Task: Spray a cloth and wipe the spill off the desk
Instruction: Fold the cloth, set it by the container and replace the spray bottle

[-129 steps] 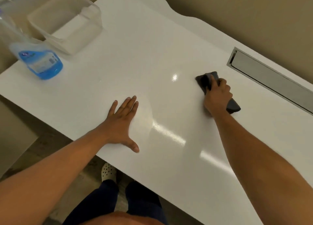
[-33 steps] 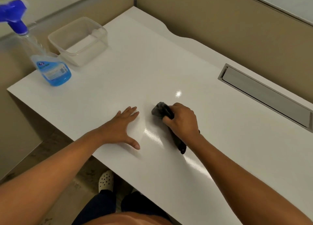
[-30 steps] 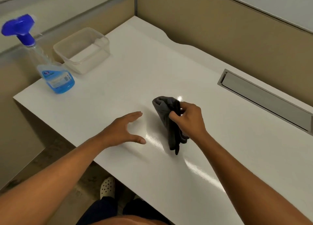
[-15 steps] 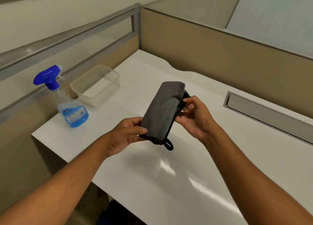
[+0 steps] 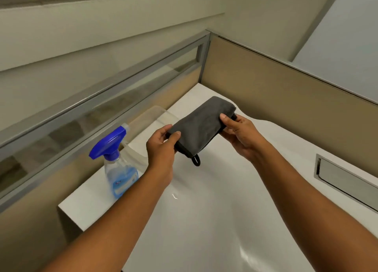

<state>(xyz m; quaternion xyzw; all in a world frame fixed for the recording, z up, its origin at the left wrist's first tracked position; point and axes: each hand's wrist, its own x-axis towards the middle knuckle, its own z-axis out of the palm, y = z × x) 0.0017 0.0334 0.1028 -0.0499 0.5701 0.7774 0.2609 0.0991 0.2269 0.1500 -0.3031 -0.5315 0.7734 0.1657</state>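
Observation:
A folded dark grey cloth (image 5: 201, 126) with a small black loop at its lower corner is held in the air above the white desk (image 5: 214, 210). My left hand (image 5: 161, 149) pinches its near lower end. My right hand (image 5: 239, 134) grips its far upper end. A spray bottle (image 5: 117, 165) with a blue trigger head and blue liquid stands on the desk's left edge, left of my left hand. No spill shows on the glossy desk surface.
A clear plastic container (image 5: 151, 120) stands behind the bottle, partly hidden by my left hand. A metal cable tray cover (image 5: 345, 181) is set into the desk at right. Beige partition walls (image 5: 286, 91) with a glass strip close off the left and back.
My right hand stopped wiping and lifted the cloth off the desk. My left hand left the desk and took the cloth's other end. The view tilted up.

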